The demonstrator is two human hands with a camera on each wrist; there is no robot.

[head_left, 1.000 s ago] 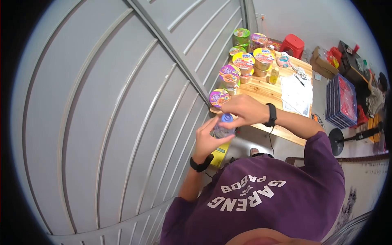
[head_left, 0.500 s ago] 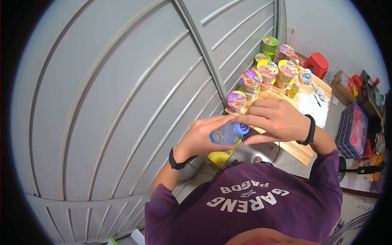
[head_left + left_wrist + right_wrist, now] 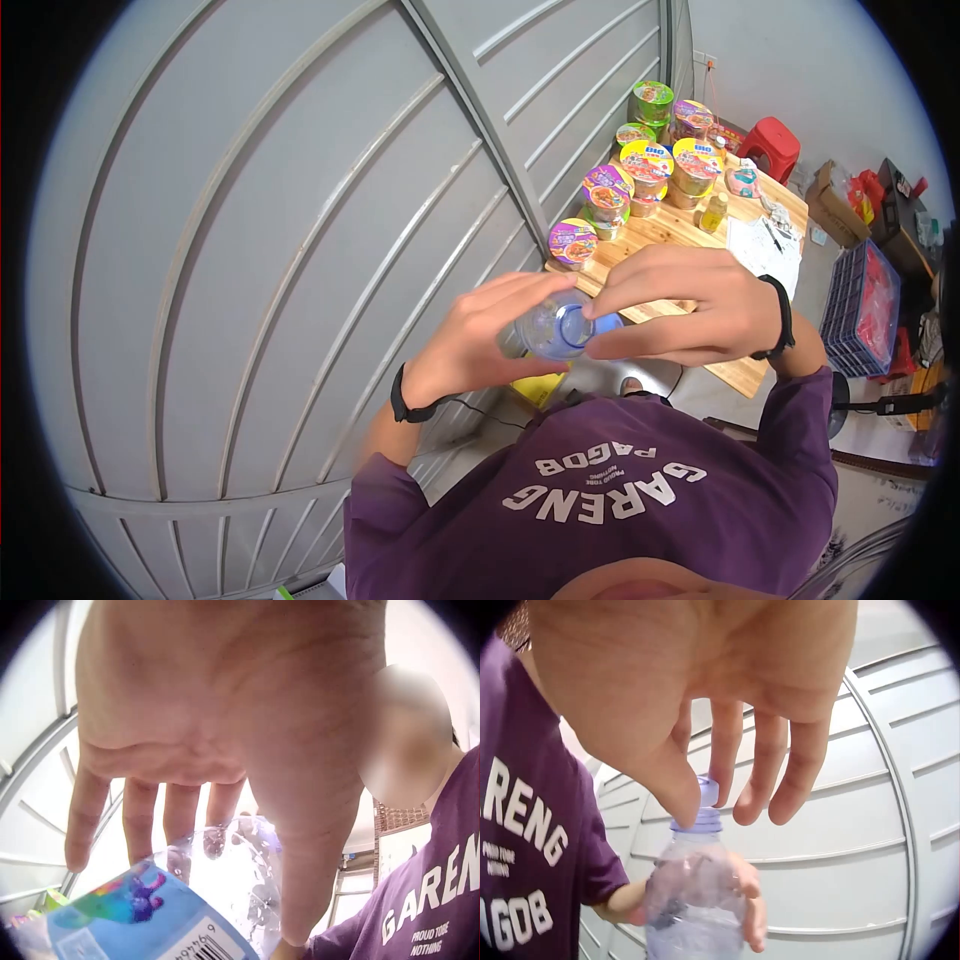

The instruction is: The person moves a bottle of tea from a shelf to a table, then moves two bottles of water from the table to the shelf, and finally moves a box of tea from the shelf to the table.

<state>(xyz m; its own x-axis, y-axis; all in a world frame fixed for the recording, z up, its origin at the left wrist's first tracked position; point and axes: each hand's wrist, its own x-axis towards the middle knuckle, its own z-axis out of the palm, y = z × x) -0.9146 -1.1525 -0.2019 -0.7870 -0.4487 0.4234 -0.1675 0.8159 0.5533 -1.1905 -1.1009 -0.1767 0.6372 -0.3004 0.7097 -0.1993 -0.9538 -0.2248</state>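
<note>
A clear plastic bottle (image 3: 548, 328) with a blue-tinted neck is in my left hand (image 3: 468, 338), its mouth tilted toward the head camera. In the left wrist view, my left fingers and thumb (image 3: 300, 862) curve round the bottle, whose blue label (image 3: 142, 915) shows a barcode. My right hand (image 3: 695, 305) is beside the mouth. The right wrist view shows the right thumb and a finger (image 3: 724, 750) pinching the blue cap (image 3: 709, 792), which stands just above the threaded neck (image 3: 697, 822). Liquid is visible inside the bottle.
Noodle cups (image 3: 608, 190), a small yellow bottle (image 3: 714, 213) and papers with a pen (image 3: 760, 250) lie on the wooden table (image 3: 735, 368). Beyond it are a red stool (image 3: 770, 148) and a blue crate (image 3: 858, 315). Grey panels (image 3: 300, 250) rise at the left.
The cap has come off the bottle neck and is in my right fingers. The bottle has tipped so its mouth faces the head camera. Earlier, the camera view shifted and the hands spread somewhat.
</note>
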